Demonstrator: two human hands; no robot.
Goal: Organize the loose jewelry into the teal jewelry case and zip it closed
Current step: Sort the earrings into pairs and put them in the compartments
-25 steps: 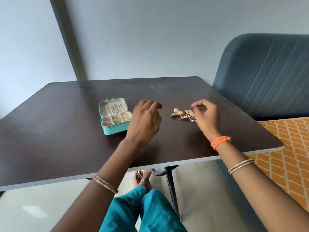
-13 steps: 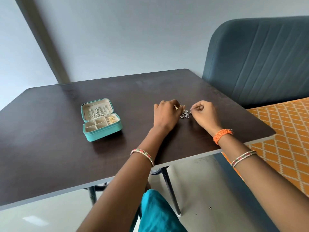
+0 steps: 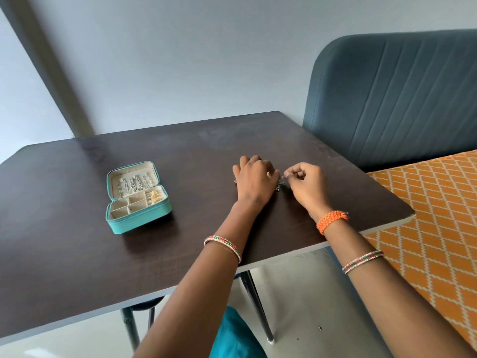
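Right hand (image 3: 304,186): fingers curled, thumb and forefinger pinching a small metallic piece of the loose jewelry (image 3: 280,184) where it shows in the gap between the two hands. Left hand (image 3: 255,180): knuckles up, fingers curled down over the rest of the pile; whether it grasps a piece or only covers the heap cannot be told, since the palm hides it. Change: a second ago the left hand hovered apart from the pile with the gold pieces in plain sight; it has since come across and closed in beside the right, so both hands now work the same cluster. Judgement: this reads as separating or untangling one item before carrying it over, so no transfer is under way yet. The teal jewelry case (image 3: 138,197) lies open well to the left of the hands, lid (image 3: 131,178) tilted back with silvery chains hung against its pale lining, base divided into small square compartments, gold pieces in one at the far right. Case shell looks padded, with rounded corners. Table (image 3: 77,254) is dark, matte wood-grain laminate with a thin pale edge.
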